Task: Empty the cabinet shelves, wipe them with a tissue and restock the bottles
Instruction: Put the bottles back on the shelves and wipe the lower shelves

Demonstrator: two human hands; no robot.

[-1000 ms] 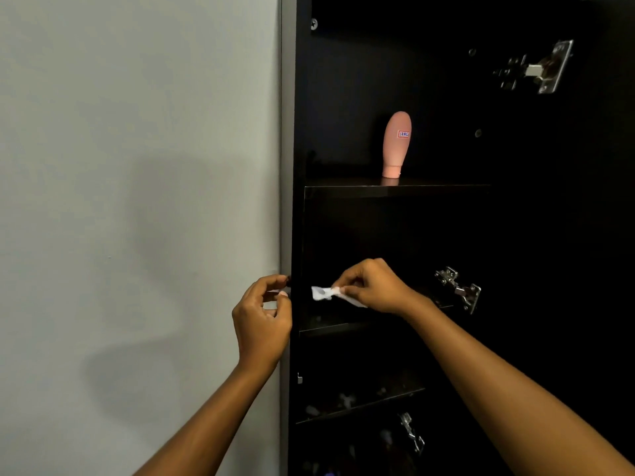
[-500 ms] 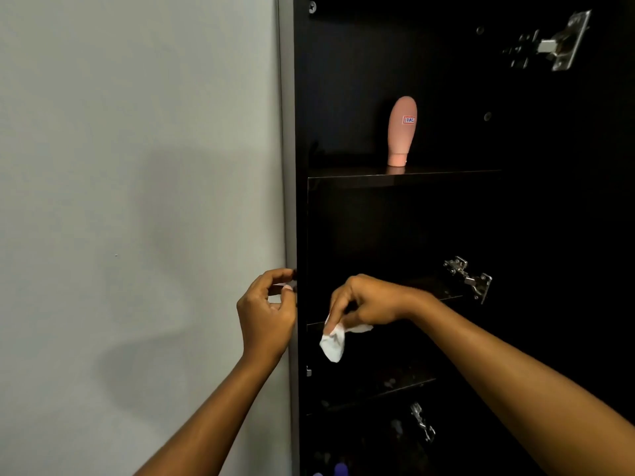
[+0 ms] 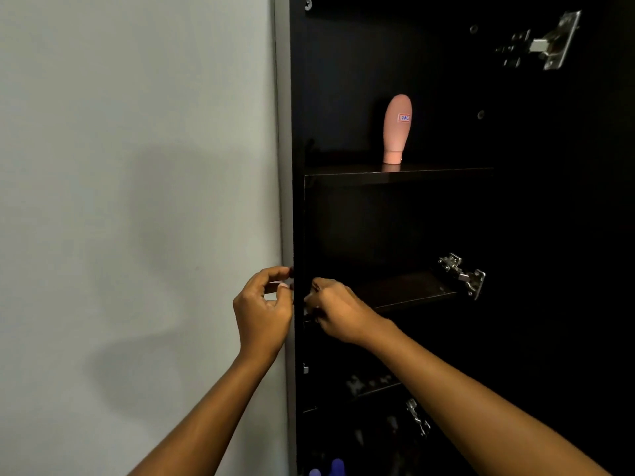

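A tall black cabinet (image 3: pixel 297 201) stands open against a pale wall. On its upper shelf (image 3: pixel 343 175) a pink bottle (image 3: pixel 397 128) stands upside down on its cap. My left hand (image 3: pixel 263 312) pinches the cabinet's left front edge at the height of the middle shelf (image 3: pixel 415 290). My right hand (image 3: pixel 340 312) is curled at that shelf's left front corner. It is closed on a white tissue (image 3: pixel 308 298), of which only small slivers show beside the fingers. The middle shelf is bare to the right of my hand.
Metal hinges stick out on the cabinet's right side (image 3: pixel 464 274) and at the top right (image 3: pixel 546 41). A lower shelf (image 3: pixel 371 384) holds several small dim items. Purple-blue shapes (image 3: pixel 330 468) show at the very bottom. The grey wall (image 3: pixel 137 201) fills the left.
My right hand has carried the tissue left and slightly up, from hanging below the middle shelf to its left front corner, where it is now mostly hidden. My left hand has stayed on the cabinet edge.
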